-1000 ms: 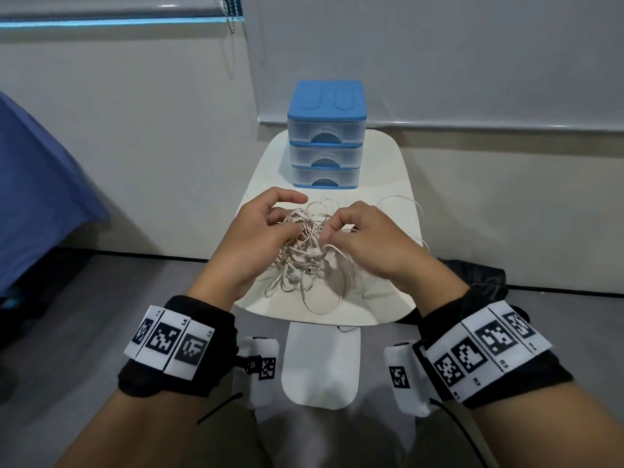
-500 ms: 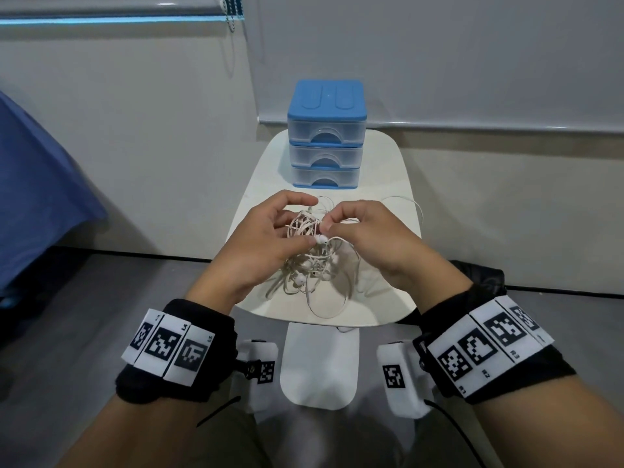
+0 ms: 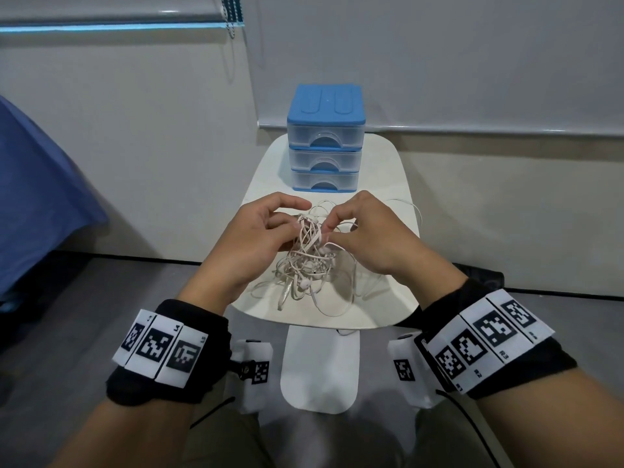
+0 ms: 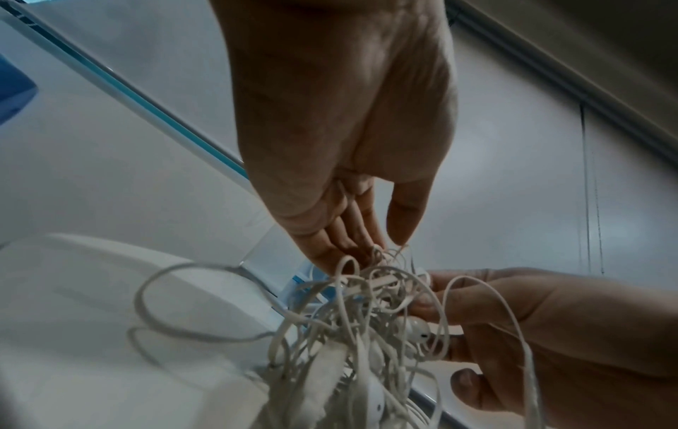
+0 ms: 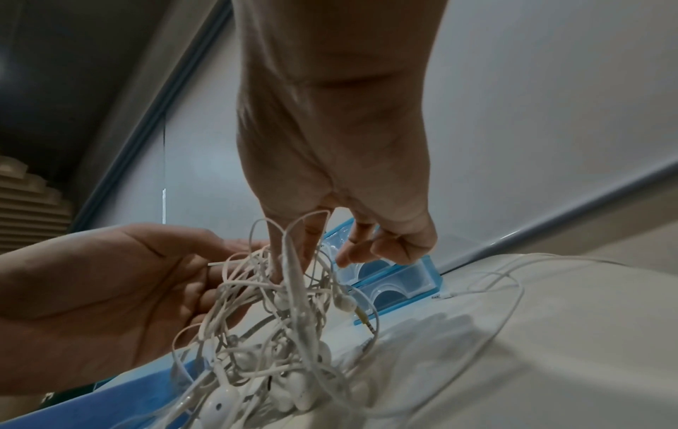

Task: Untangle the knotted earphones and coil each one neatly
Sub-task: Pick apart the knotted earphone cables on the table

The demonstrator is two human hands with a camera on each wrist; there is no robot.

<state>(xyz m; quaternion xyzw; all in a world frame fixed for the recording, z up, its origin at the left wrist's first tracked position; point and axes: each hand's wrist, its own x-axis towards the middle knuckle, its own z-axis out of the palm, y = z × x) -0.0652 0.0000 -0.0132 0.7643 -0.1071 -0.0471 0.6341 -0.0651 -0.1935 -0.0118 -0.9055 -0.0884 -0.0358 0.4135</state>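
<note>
Frame centre: knotted earphones [image 3: 309, 261] bunched between both hands, top lifted, tail loops resting on white table [image 3: 388, 309]. Left hand [image 3: 251, 246] pinches the clump's left side; right hand [image 3: 366, 241] pinches strands at right (equally near). Bundle's long axis runs roughly vertical. Cords thin, rubbery, white; smooth glossy buds.

Behind the two hands the drawer unit [image 3: 326, 143] blocks the far part of the white table [image 3: 403, 309]. Between it and the tangle of earphones [image 3: 309, 261] only a narrow strip is free. A loose cable loop [image 3: 410, 211] lies on the right side.
</note>
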